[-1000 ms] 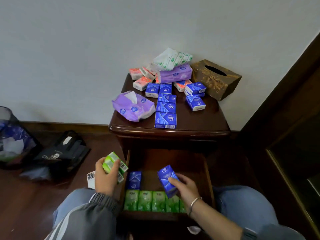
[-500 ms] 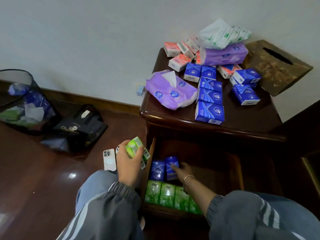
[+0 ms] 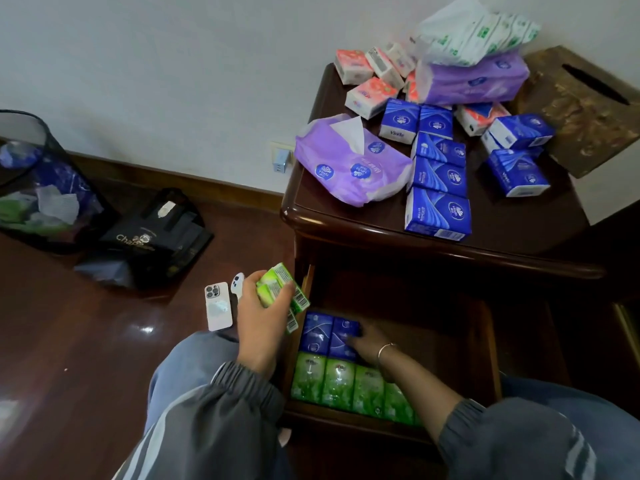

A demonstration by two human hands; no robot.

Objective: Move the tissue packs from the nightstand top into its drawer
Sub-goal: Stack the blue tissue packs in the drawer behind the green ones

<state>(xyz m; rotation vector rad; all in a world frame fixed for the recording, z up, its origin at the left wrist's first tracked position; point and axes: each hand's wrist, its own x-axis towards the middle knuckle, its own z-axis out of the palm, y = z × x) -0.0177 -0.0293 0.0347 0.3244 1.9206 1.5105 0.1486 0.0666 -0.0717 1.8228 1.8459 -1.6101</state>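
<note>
The dark wooden nightstand (image 3: 346,221) carries several blue tissue packs (image 3: 438,213), pink packs (image 3: 372,95), a torn purple pack (image 3: 349,169), another purple pack (image 3: 471,79) and a white-green pack (image 3: 471,31). Its open drawer (image 3: 460,344) holds a row of green packs (image 3: 341,382) at the front and two blue packs (image 3: 317,332) behind them. My right hand (image 3: 367,342) reaches into the drawer and rests on the second blue pack (image 3: 344,336). Left of the drawer, my left hand (image 3: 261,322) grips green tissue packs (image 3: 277,287).
A brown tissue box (image 3: 585,112) stands at the nightstand's back right. On the floor lie a white phone (image 3: 218,306) and a small white device (image 3: 237,284), a black bag (image 3: 156,237) and a mesh bin (image 3: 38,181) with rubbish. My knees frame the drawer.
My right hand has lowered the blue pack into the drawer beside the first blue pack. The camera has swung left and closer. My left hand keeps its green packs.
</note>
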